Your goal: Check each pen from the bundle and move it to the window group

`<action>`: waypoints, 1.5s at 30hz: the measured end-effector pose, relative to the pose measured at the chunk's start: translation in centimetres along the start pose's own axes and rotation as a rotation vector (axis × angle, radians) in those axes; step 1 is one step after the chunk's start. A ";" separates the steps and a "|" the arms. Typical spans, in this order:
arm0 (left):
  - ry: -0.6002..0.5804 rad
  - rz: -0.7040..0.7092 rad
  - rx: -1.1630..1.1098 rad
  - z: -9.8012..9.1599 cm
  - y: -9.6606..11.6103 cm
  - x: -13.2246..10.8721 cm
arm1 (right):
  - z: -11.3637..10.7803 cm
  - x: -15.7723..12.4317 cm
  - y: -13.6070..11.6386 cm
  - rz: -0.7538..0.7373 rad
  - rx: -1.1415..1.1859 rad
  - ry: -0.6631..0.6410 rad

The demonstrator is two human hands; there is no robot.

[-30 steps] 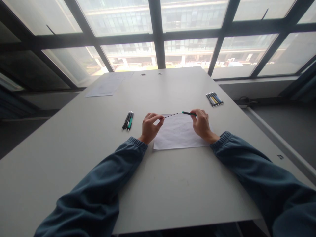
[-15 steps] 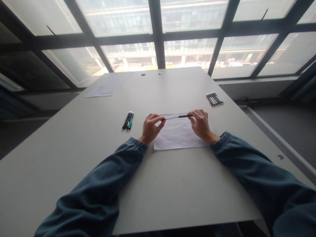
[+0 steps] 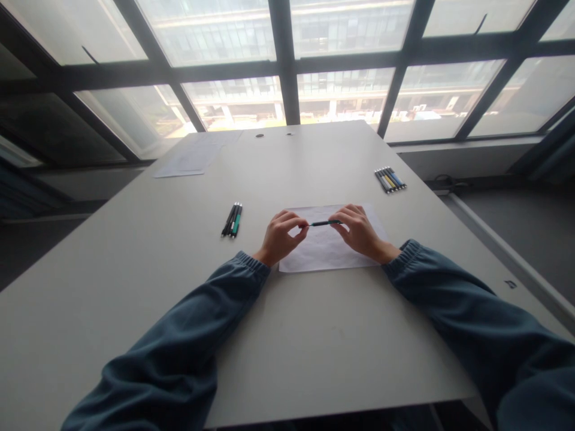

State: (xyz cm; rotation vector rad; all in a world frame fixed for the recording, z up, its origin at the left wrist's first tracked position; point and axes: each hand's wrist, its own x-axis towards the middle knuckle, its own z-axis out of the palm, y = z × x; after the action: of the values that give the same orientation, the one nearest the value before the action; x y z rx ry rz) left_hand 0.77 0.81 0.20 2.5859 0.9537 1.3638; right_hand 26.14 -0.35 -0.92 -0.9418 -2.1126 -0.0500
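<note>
Above a white sheet of paper (image 3: 330,254), my right hand (image 3: 360,234) pinches a dark pen barrel (image 3: 321,223) with green at its tip. The barrel lies nearly level and points left. My left hand (image 3: 283,236) is closed in a pinch right at that tip, on the thin dark refill, which is now mostly hidden by the fingers and the barrel. On the table left of the paper lies a small group of black pens (image 3: 229,220), with a green one (image 3: 236,221) at its right side.
A row of several pens (image 3: 390,179), with grey, yellow and blue parts, lies at the right back. More printed paper (image 3: 184,158) rests at the far left of the white table (image 3: 135,257). Large windows stand behind the table.
My hands have come closer together. The pen barrel has moved left and down, and the stretch of refill seen between its tip and my left fingers has almost gone.
</note>
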 end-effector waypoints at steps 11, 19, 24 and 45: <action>0.004 0.009 -0.083 0.1 -0.3 0.0 | 0.0 0.0 0.0 -0.036 0.024 -0.002; 0.022 -0.024 -0.118 0.1 -0.4 -0.1 | -0.2 0.1 -0.3 -0.042 0.040 -0.008; 0.027 -0.041 -0.138 0.0 -0.2 -0.1 | -0.3 0.1 -0.4 -0.050 0.042 -0.012; 0.064 -0.057 -0.221 -0.3 0.2 -0.1 | -0.7 0.3 -0.6 -0.168 0.031 -0.055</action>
State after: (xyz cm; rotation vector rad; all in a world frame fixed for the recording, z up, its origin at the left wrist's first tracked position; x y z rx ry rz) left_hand 0.59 0.51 0.37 2.3493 0.8259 1.4546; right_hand 26.09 -0.88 -0.09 -0.7543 -2.2329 -0.0772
